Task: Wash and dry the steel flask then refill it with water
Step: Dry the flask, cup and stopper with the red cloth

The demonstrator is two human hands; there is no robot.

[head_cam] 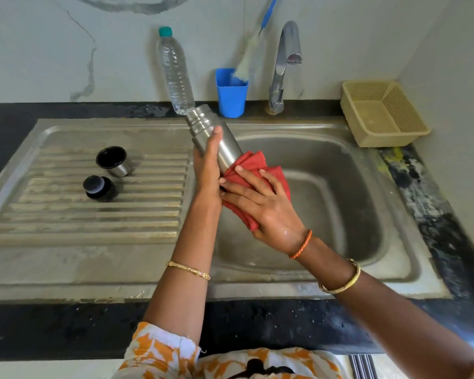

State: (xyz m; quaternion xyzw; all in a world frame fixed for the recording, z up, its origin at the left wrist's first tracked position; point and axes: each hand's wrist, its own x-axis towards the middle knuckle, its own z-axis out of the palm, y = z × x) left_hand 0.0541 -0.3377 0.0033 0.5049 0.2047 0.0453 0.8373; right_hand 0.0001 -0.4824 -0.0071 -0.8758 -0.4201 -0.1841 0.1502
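flask axis: cylindrical steel flask [216,138] tilted, open mouth up-away toward bench's back edge, base toward person
left hand [207,166]: fingers grasping mid-body
right hand [263,203]: fingers pressing folded red cloth [257,170] round base end

Flask [225,144] in left hand [207,170]: brushed steel, satin sheen, ribbed at neck. Cloth [257,176] under right hand [260,203]: red woven fabric, matt, folded. Sink [340,192] below hands: dull stainless steel, water-stained; ridged drainboard [99,214] left of hands. Cup [114,161] & stopper [97,187] there: steel w/ glossy black plastic. Beyond hands: clear crinkly plastic bottle [175,75], blue plastic tumbler [231,97], shiny chrome tap [281,67]. Cream perforated plastic basket [381,113] far right.
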